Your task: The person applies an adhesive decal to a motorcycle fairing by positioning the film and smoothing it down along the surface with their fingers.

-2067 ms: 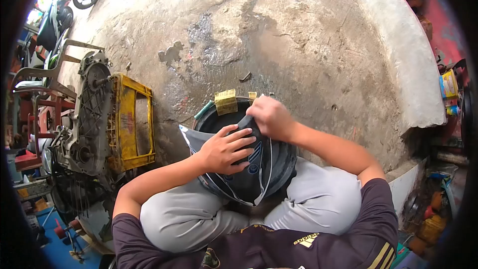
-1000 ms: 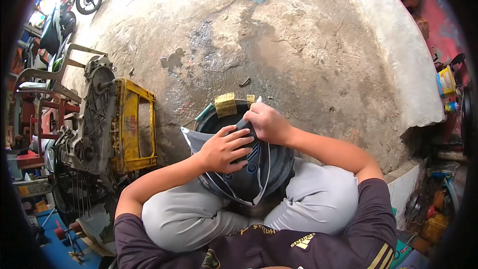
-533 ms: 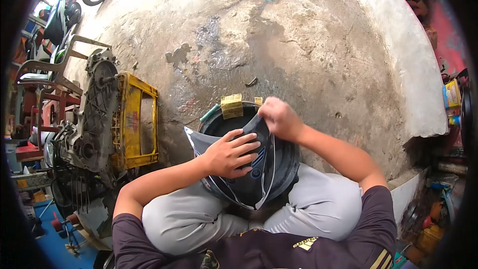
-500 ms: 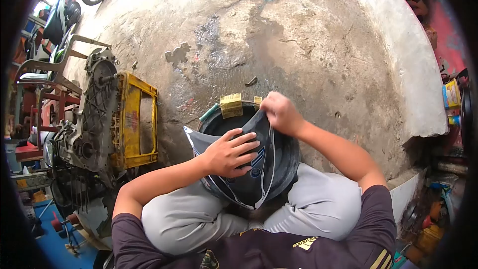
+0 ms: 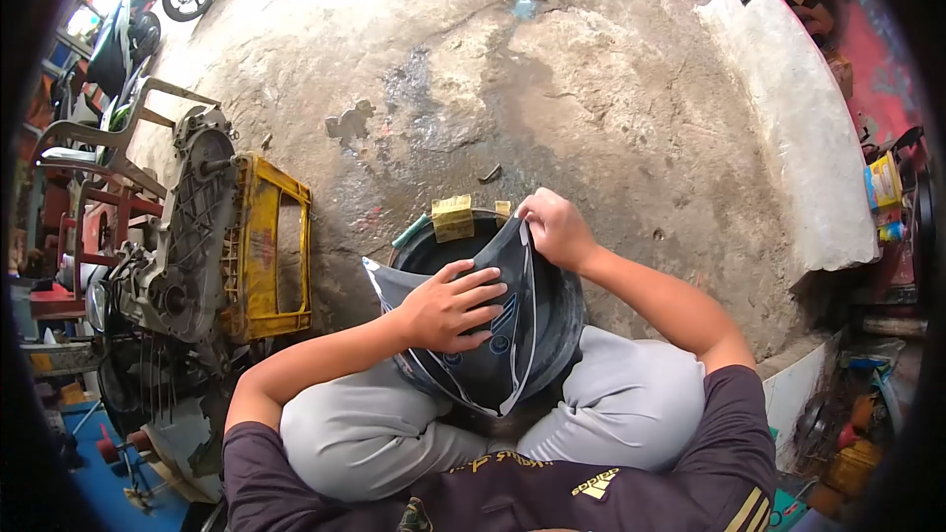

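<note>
The person sits low with knees apart, and a dark curved panel with pale stripe lines rests between the knees, leaning over a black basin on the concrete floor. The left hand lies flat on the panel's outer face, fingers spread wide and pressing down rather than closing round anything. The right hand has a narrow grip, pinched on the panel's upper tip, just above and to the right of the flat hand; whether it also pinches a loose strip of film there cannot be told.

Just beyond the right grip, a folded yellow pad sits on the basin's far rim, with a smaller yellow piece beside it and a green-handled tool sticking out to the left of the rim. Well to the left of the flat hand stands a yellow crate on its side, touching a grey engine casing. Far off to the right of the grip runs a pale concrete ledge.
</note>
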Demonstrator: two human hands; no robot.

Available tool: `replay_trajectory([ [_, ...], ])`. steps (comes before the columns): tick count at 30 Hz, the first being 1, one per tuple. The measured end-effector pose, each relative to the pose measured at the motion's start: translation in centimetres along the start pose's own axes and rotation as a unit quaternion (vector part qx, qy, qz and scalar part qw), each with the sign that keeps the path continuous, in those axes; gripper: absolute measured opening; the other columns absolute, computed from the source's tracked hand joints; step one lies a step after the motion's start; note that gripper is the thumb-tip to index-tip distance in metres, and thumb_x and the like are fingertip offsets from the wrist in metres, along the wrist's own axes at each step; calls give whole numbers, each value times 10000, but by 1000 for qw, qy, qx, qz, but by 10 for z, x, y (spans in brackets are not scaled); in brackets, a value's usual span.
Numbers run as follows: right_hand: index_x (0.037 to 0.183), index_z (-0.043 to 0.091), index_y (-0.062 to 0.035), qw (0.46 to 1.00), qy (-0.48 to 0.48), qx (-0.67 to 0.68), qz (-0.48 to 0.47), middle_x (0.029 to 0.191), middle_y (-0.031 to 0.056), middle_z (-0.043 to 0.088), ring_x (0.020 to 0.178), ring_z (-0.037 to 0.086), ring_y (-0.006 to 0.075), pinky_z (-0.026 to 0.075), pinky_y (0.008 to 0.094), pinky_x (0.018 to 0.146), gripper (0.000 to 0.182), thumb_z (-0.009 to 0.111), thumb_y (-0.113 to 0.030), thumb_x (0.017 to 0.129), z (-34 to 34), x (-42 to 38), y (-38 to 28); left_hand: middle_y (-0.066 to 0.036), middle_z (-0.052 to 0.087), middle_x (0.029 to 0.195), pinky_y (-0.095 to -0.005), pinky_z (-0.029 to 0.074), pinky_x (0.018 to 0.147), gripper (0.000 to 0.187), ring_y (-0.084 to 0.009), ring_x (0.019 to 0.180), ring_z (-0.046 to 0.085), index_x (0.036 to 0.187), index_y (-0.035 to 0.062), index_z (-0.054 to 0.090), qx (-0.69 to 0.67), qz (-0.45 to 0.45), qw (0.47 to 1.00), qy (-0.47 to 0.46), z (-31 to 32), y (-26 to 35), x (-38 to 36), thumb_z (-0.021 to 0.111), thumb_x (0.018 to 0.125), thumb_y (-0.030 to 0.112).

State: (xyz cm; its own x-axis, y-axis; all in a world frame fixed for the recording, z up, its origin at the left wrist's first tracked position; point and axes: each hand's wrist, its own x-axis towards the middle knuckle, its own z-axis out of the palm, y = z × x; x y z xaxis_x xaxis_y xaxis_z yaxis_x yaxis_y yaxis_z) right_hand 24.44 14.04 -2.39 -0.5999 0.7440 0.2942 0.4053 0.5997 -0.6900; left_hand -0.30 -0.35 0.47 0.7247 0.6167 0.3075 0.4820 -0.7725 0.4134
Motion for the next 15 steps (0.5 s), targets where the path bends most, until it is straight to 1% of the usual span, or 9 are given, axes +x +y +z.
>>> replay_trajectory([
  [1, 955, 685, -40, 1000, -1, -12, -3, 925, 172, 633, 890, 661, 407, 544, 487, 781, 145, 643, 60, 859, 0, -4, -7, -79, 663, 1462, -562, 389, 1199, 401, -305, 1462, 562, 1191, 155, 743, -3, -3, 1000, -2, 0, -1, 1, 833, 843, 331],
  [2, 969, 686, -36, 999, -10, 24, -35, 931, 169, 627, 900, 656, 405, 545, 486, 780, 163, 646, 74, 856, 3, -10, -12, -79, 663, 1461, -561, 389, 1199, 402, -305, 1460, 564, 1190, 157, 742, -1, -1, 1000, -3, 1, -1, 0, 835, 840, 331],
  [3, 969, 686, -36, 999, -15, 29, -28, 931, 169, 627, 900, 656, 405, 545, 486, 780, 163, 646, 74, 856, 3, -11, -17, -78, 663, 1459, -560, 389, 1198, 403, -304, 1459, 565, 1189, 160, 741, 1, 0, 1000, -4, 1, 1, 0, 836, 837, 332],
  [5, 985, 686, -35, 995, -48, 43, -82, 939, 168, 625, 917, 652, 404, 544, 483, 788, 179, 650, 80, 854, -1, -7, -23, -77, 665, 1456, -559, 384, 1201, 404, -303, 1459, 566, 1190, 163, 741, -3, -6, 1000, -2, 2, 2, 0, 838, 837, 334],
  [7, 998, 683, -35, 994, -44, 41, -87, 937, 169, 625, 930, 652, 403, 545, 482, 803, 182, 658, 71, 853, 5, 0, 3, -78, 666, 1454, -563, 386, 1201, 400, -305, 1456, 567, 1192, 159, 739, -4, -11, 1000, 3, 3, 1, 0, 836, 845, 333],
  [9, 1001, 673, -43, 1000, -18, 7, -17, 938, 167, 616, 957, 647, 412, 535, 501, 831, 175, 648, 49, 854, 1, 9, 9, -80, 665, 1454, -566, 383, 1204, 394, -304, 1456, 566, 1194, 157, 738, -3, -12, 1000, 3, 2, 2, 0, 832, 854, 331],
  [11, 1006, 681, -28, 999, -23, -20, -38, 941, 165, 635, 941, 658, 400, 549, 487, 823, 178, 661, 62, 854, -1, 2, -6, -82, 664, 1454, -564, 384, 1203, 389, -303, 1457, 564, 1193, 155, 739, -2, -5, 1000, 0, 0, 3, 0, 829, 855, 326],
  [13, 1000, 677, -27, 996, -46, 31, -70, 943, 170, 638, 930, 657, 407, 548, 492, 819, 163, 659, 55, 860, 3, -5, -28, -83, 664, 1454, -564, 387, 1201, 387, -303, 1459, 562, 1192, 154, 740, 3, -1, 1000, -3, -2, 3, 0, 828, 856, 324],
  [15, 999, 675, -26, 995, -60, 32, -78, 940, 174, 639, 912, 658, 407, 550, 490, 805, 148, 656, 49, 873, 3, -7, -26, -83, 664, 1454, -564, 391, 1198, 385, -302, 1461, 559, 1192, 154, 740, 4, 3, 1000, -3, -3, 4, 1, 828, 856, 321],
])
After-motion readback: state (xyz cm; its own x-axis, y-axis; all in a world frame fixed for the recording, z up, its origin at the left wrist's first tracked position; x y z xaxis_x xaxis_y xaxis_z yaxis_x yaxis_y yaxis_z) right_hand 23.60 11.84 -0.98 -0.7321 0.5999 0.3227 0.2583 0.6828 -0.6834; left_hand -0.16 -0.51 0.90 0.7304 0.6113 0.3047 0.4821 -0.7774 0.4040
